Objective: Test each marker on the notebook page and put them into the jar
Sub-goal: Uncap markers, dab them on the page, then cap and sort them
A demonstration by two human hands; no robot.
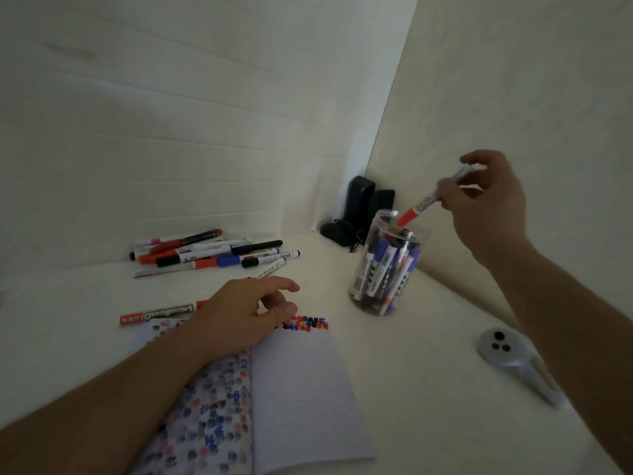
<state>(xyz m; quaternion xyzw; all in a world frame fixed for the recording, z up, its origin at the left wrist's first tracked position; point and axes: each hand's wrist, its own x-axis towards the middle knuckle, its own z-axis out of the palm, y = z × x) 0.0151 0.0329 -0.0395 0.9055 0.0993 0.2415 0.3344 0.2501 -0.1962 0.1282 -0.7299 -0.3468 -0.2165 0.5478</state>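
My right hand (486, 204) pinches a white marker with a red cap (423, 204), cap pointing down into the mouth of the clear plastic jar (387, 265). Several capped markers stand inside the jar. My left hand (239, 311) rests on the upper part of the open notebook (294, 389), fingers loosely bent and holding nothing. Coloured test marks (308, 323) run along the top of the right page. A pile of several markers (212, 253) lies on the table behind the notebook.
A red marker box (157, 314) lies just behind the notebook, partly under my left hand. A grey controller (503, 351) sits at the right. Dark speakers (359, 207) with a cable stand in the wall corner behind the jar.
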